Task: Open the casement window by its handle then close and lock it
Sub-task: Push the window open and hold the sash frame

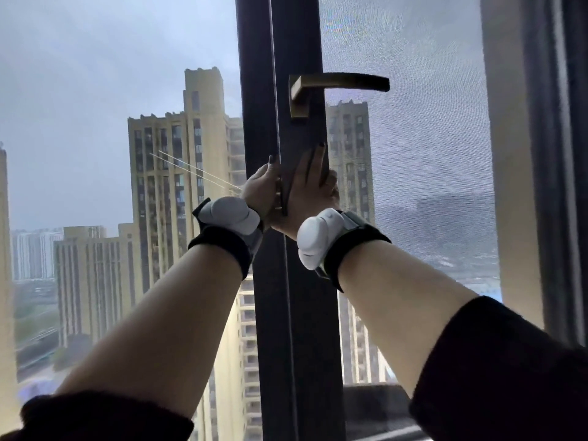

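Observation:
A brass lever handle (340, 82) sits high on the dark window frame (299, 313) and points horizontally to the right. Neither hand touches it. Both hands are on the frame's vertical stile below the handle. My left hand (261, 189) curls around the stile's left edge beside the glass. My right hand (313, 183) lies flat against the stile's face with fingers stretched upward. A white sensor on a black strap is on each wrist. The fingertips of my left hand are hidden behind the frame edge.
A fine mesh screen (410, 154) fills the opening right of the stile. Left of it is a fixed glass pane (111, 138) with tall beige towers outside. A pale wall and dark curtain edge (547, 154) stand at far right. A dark sill (375, 399) runs below.

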Demonstrator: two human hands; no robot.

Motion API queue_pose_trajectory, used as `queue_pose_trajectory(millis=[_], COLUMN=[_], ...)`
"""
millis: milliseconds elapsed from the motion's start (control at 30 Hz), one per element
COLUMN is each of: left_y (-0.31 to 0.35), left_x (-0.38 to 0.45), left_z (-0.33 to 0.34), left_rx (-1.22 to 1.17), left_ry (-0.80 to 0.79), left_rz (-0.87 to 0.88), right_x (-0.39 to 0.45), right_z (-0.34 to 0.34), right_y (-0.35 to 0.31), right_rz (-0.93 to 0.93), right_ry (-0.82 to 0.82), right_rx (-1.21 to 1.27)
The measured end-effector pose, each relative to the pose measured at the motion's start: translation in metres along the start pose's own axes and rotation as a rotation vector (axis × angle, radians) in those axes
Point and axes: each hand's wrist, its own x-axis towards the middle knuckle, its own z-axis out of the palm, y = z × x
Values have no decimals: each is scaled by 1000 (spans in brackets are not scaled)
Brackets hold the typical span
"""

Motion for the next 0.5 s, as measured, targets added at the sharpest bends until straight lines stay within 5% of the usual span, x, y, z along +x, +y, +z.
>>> queue_pose_trajectory(millis=[500], left_y=[-38], left_x=[-57], left_z=[-7], left_rx=[-131], left_ry=[-178], left_rz=[-369], right_x=[-38], right_z=[-40], right_y=[2], right_rz=[-107], right_ry=[-65], right_rx=[-52])
